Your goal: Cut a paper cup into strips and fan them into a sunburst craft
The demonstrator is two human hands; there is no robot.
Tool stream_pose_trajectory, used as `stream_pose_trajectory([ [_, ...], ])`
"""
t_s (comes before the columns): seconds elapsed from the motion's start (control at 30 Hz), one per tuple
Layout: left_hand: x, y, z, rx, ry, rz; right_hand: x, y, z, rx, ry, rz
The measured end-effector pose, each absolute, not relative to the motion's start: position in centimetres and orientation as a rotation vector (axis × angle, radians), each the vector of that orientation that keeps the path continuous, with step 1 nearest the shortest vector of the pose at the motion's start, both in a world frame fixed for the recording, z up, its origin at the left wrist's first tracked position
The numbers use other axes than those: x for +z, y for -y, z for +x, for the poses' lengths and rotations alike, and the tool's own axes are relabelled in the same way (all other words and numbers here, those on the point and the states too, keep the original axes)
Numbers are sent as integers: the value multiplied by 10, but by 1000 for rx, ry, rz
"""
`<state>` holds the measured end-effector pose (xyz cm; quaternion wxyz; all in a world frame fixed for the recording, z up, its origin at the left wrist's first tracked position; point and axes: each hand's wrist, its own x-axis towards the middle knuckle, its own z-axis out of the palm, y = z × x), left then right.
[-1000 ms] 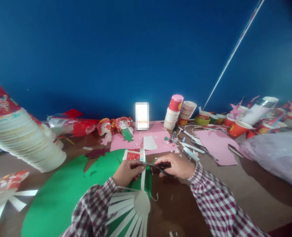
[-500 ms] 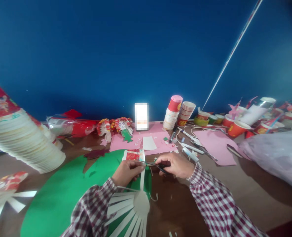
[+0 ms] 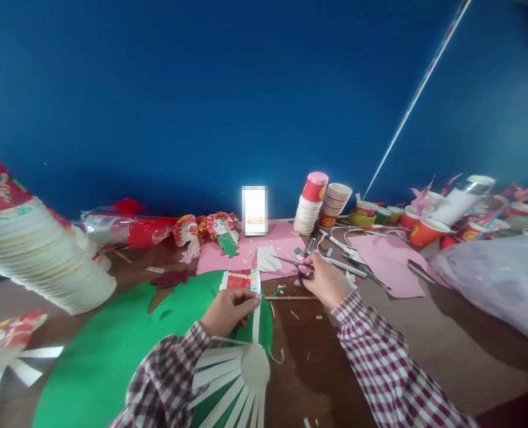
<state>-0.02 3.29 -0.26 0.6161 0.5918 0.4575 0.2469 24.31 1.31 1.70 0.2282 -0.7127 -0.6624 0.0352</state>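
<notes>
A cup cut into white paper strips (image 3: pixel 254 365) fans out over green paper (image 3: pixel 99 345) near the front. One strip runs up from its round base, and my left hand (image 3: pixel 232 309) pinches it near the red and white printed end (image 3: pixel 241 280). My right hand (image 3: pixel 329 279) has its fingers in the handles of the scissors (image 3: pixel 304 268). The blades point left over a small white paper (image 3: pixel 268 259), apart from the strip. A thin stick (image 3: pixel 291 298) lies between my hands.
Tilted stacked paper cups (image 3: pixel 54 255) stand at the left. Behind are paper figures (image 3: pixel 223 233), pink paper (image 3: pixel 291 238) and cup stacks (image 3: pixel 311 205). Pens, more pink paper (image 3: pixel 386 264), craft cups (image 3: pixel 427 232) and a plastic bag (image 3: pixel 500 279) lie right. Scraps dot the brown table (image 3: pixel 299 368).
My right hand and the scissors have moved up and away from the strip beside my left hand. The thin stick now shows. My left hand keeps its pinch.
</notes>
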Motion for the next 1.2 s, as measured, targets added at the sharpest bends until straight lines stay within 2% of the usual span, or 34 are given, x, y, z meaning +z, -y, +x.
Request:
stream_pose_trajectory([
  [0.17,-1,-32,-1,566,-1067,1370,17,-14,241,7,1864,-1908],
  [0.4,1,-31,0,557,-1067,1371,18,-15,244,93,1800,-1892],
  [0.8,-3,-32,-1,565,-1068,1392,22,-14,241,-103,1883,-1918],
  [0.87,-2,-31,-1,573,-1071,1388,26,-11,233,-68,1891,-1820],
  [1.03,2,-31,0,573,-1089,1395,26,-2,215,306,2262,-1532],
  [1.2,1,-31,0,569,-1081,1407,17,-1,210,280,2357,-1535],
])
